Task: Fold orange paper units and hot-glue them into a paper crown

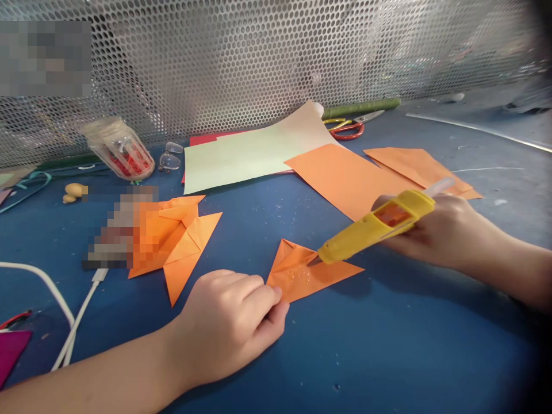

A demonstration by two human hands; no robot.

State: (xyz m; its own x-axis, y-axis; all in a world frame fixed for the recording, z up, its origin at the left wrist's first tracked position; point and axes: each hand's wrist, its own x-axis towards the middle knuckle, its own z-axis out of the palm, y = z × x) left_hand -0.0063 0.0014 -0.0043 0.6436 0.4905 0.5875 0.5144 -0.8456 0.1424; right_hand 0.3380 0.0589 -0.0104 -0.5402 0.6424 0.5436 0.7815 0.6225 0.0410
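My right hand (435, 230) is wrapped round a yellow hot glue gun (379, 224), with a clear glue stick (440, 187) poking out of its back. The gun's nozzle points down at a folded piece of orange origami paper (319, 276) lying on the blue table. Shiny clear glue shows on the paper beside the nozzle. With fingers curled, my left hand (237, 316) pinches the paper's near left corner between thumb and forefinger. Left of it lies a finished-looking shape of folded orange paper (185, 236), partly against a blurred-out device.
Behind lie flat orange sheets (336, 172), a pale green sheet (233, 155), scissors (347, 131) and a green rod (362, 108). A tilted jar with red bits (123, 152) stands at the back left. A white cable (84, 313) crosses the left side; perforated metal (259, 63) borders the back.
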